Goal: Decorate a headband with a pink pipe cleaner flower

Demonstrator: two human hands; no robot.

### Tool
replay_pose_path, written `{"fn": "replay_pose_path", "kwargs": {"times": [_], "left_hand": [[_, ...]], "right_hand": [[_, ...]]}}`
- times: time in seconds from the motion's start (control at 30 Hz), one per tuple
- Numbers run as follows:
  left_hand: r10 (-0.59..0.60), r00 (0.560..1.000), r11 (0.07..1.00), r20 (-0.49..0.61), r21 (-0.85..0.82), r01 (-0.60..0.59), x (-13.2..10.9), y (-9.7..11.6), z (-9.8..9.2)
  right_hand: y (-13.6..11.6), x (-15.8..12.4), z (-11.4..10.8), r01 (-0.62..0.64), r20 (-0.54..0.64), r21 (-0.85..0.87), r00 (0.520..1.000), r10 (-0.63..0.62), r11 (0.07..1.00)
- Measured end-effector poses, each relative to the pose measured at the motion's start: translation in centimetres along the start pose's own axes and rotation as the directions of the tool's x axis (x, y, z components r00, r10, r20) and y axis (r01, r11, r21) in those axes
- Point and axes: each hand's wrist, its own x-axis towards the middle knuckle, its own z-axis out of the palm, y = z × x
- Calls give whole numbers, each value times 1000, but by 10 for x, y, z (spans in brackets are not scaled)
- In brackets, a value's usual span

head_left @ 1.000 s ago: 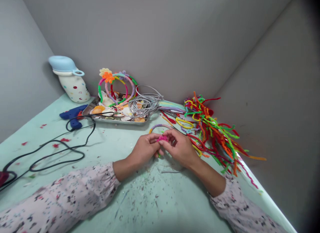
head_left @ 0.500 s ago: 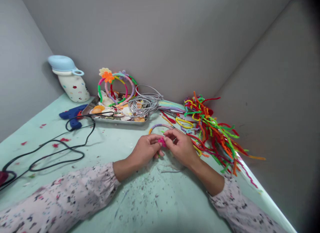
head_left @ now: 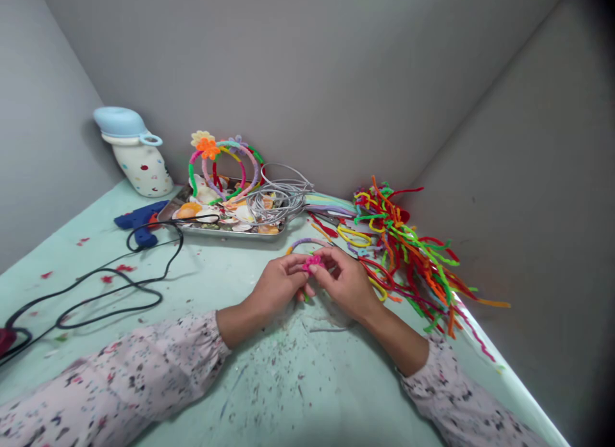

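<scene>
Your left hand and your right hand meet low over the pale green tabletop, wrists resting on it, and together they pinch a small pink pipe-cleaner flower between the fingertips. Both hands are closed narrowly on that flower, the left from its left side, the right from its right, with the flower just above the tabletop, roughly in the middle of your workspace. A bit of green shows under your left fingers, too small to make out.

Just beyond your hands lies a curved headband wrapped in purple with a yellow end, near the flower but apart from it. To your right a loose heap of pipe cleaners in red, green, orange and yellow spreads along the tabletop's edge, its nearest strands passing close to your right hand.

Farther back sits a metal tray holding shells, with finished colourful headbands standing in it and a bundle of bare grey headbands at its right end. Left of the tray a blue glue gun lies on the tabletop, its black cord looping toward you. A white spotted jug with a light blue lid stands in the far left corner.
</scene>
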Motion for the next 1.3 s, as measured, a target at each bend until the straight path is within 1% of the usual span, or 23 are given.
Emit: {"fn": "replay_pose_path", "kwargs": {"times": [0.1,0.2,0.27,0.4,0.53,0.6,0.73,0.87,1.03,1.2,1.3], "left_hand": [[-7,1000,1000,-18,-16,6,1,0,0],[-13,999,999,-49,-43,11,2,-2,-1],[-11,999,998,-54,-58,7,2,-3,-1],[3,999,997,-43,-76,-6,2,-4,-2],[2,998,996,-61,-94,-7,1,-4,-2],[1,998,994,-60,-113,-7,1,-4,-2],[13,998,988,-58,-156,-22,2,-5,-3],[13,998,985,-61,-171,-23,2,-4,-3],[1,997,983,-80,-184,-16,3,-5,-3],[17,998,987,-59,-156,-26,2,-5,-3],[3,999,991,-48,-132,-9,2,-6,-2]], "right_hand": [[2,-1,0,-10,-15,-5,1000,10,1000],[2,-2,0,-22,-77,2,997,22,1000],[1,-3,0,3,-106,-17,994,-5,1000],[1,-3,2,75,-99,-84,992,-84,994],[6,-3,-1,48,-194,-105,979,-68,993],[7,-3,-1,51,-215,-113,974,-75,992],[5,-5,1,86,-161,-151,981,-110,985],[4,-6,5,84,-112,-142,989,-100,986],[6,-6,5,76,-113,-122,990,-90,990],[5,-7,6,82,-91,-95,992,-90,992],[4,-8,6,83,-82,-89,993,-90,993]]}}
